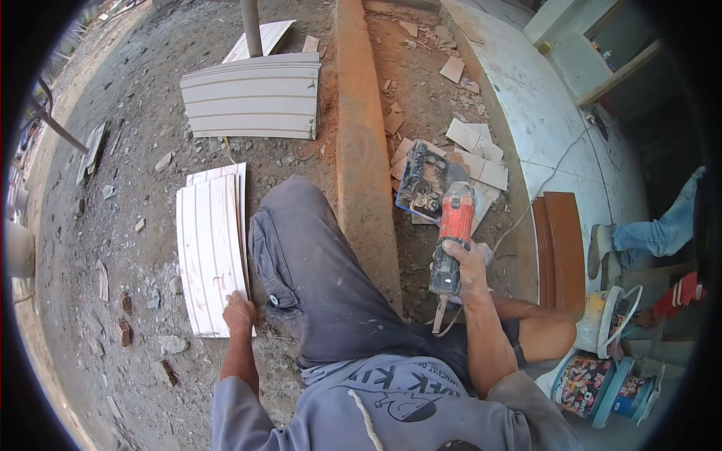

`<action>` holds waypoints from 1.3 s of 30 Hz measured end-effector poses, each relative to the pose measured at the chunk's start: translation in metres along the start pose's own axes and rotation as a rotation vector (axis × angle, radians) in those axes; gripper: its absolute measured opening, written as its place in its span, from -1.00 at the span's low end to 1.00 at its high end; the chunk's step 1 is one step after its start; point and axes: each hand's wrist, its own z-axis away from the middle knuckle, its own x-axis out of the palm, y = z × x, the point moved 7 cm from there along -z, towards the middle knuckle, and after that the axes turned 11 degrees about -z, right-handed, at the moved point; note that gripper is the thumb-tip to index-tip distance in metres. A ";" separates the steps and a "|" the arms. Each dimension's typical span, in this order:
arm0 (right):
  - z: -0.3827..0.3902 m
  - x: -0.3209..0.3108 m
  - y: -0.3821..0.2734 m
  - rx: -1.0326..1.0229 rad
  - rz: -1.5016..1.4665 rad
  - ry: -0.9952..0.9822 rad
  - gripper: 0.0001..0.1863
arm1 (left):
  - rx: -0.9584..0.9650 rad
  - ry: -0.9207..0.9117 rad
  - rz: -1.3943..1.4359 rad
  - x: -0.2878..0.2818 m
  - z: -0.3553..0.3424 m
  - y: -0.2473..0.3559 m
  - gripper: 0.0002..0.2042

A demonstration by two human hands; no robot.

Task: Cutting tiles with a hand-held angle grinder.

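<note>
My right hand point(465, 259) is wrapped round the body of a red and black angle grinder point(456, 216), held over the dirt strip to my right. The grinder's head points away from me, beside a dusty black-and-blue tile cutter or tray-like tool point(423, 180); its exact kind is unclear. My left hand point(239, 312) is closed on the near right edge of a white grooved tile point(210, 255), on top of a small stack lying on the ground. Its fingertips are partly hidden.
A larger stack of pale grooved tiles point(252, 98) lies ahead by a post point(251, 26). An orange-brown kerb point(365, 150) runs beside my leg. Broken tile pieces point(481, 161), brown boards point(560, 252) and buckets point(587, 383) are to the right, near another person's leg point(658, 225).
</note>
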 end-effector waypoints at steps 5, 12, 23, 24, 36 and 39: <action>-0.001 0.017 -0.016 -0.043 -0.033 -0.028 -0.48 | -0.098 0.178 0.373 -0.038 -0.032 0.001 -0.53; -0.007 0.028 -0.024 -0.015 -0.092 -0.047 -0.45 | 0.053 0.391 0.650 -0.195 -0.133 0.100 -0.49; -0.030 0.014 -0.019 0.086 -0.085 0.020 -0.54 | 0.481 0.772 0.217 -0.402 -0.223 0.321 -0.49; -0.031 0.014 -0.021 0.104 -0.100 0.013 -0.53 | 0.492 0.734 0.167 -0.402 -0.230 0.335 -0.47; -0.055 -0.012 -0.020 0.088 -0.035 0.072 -0.48 | 0.563 0.819 0.045 -0.384 -0.286 0.367 -0.51; -0.064 -0.021 0.000 0.136 0.064 0.114 -0.43 | 0.581 0.766 0.135 -0.373 -0.309 0.360 -0.50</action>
